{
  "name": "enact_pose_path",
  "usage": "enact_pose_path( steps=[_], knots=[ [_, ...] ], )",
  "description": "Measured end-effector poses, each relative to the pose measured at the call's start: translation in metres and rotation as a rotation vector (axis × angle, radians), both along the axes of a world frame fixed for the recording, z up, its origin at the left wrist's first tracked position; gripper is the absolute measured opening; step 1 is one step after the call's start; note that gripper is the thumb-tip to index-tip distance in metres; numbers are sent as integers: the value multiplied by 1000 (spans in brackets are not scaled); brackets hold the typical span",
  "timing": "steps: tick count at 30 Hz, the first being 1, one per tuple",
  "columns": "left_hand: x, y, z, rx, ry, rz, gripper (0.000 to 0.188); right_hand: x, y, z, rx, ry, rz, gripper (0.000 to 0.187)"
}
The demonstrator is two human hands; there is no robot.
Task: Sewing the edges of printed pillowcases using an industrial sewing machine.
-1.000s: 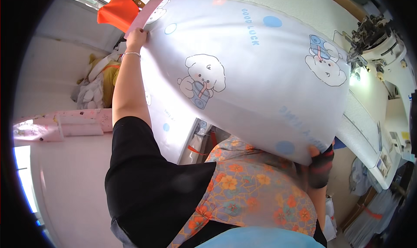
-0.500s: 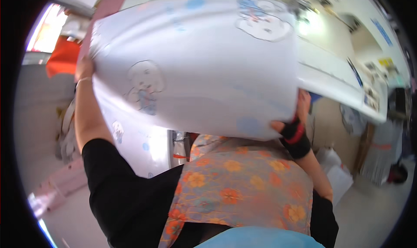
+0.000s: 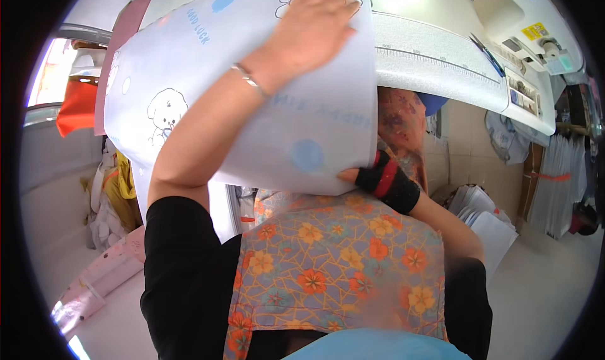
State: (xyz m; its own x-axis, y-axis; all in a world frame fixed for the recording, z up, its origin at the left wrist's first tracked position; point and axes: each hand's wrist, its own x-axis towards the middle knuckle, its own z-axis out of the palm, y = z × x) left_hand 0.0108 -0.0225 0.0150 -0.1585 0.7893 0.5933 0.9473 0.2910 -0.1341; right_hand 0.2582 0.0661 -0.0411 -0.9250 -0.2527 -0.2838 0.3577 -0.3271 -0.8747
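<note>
Flattening step: it seems you are smoothing and steadying the printed sheet (image 3: 334,82), which is lying partly on the table and is reaching over its front side toward your flowered apron (image 3: 328,265).
Left hand: your left hand (image 3: 312,32) is lying over the upper part of the sheet, palm down, its fingers close together and a little bent; how hard they are pressing, I cannot tell.
Right hand: your right hand (image 3: 372,177), wearing a black and red wrap, is holding the near right corner; the thumb is resting on top, and the other fingers are hiding below, so it seems to be pinching.
Next handling: in my judgement, the sheet is calling for a flat palm and a steady corner, so that it is not wrinkling.
Table: the white table (image 3: 403,73) is carrying a ruler scale, a slim dark tool (image 3: 486,54), a small parts tray (image 3: 523,98) and a white machine (image 3: 523,19).
Room: an orange-red cloth (image 3: 79,108) is hanging at left, above a yellow and white heap (image 3: 116,196); white stacked sheets (image 3: 551,177) are standing at right.
</note>
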Motion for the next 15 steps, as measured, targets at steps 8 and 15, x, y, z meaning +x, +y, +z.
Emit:
enact_pose_path(
  steps=[8, 15],
  knots=[
    [10, 25, -17, 0, -135, 79, 29, -7, 10, 4, 107, -81, 23, 47],
    [-13, 43, -14, -43, -236, 142, 25, -30, 16, -11, -4, -43, -116, 42]
  ],
)
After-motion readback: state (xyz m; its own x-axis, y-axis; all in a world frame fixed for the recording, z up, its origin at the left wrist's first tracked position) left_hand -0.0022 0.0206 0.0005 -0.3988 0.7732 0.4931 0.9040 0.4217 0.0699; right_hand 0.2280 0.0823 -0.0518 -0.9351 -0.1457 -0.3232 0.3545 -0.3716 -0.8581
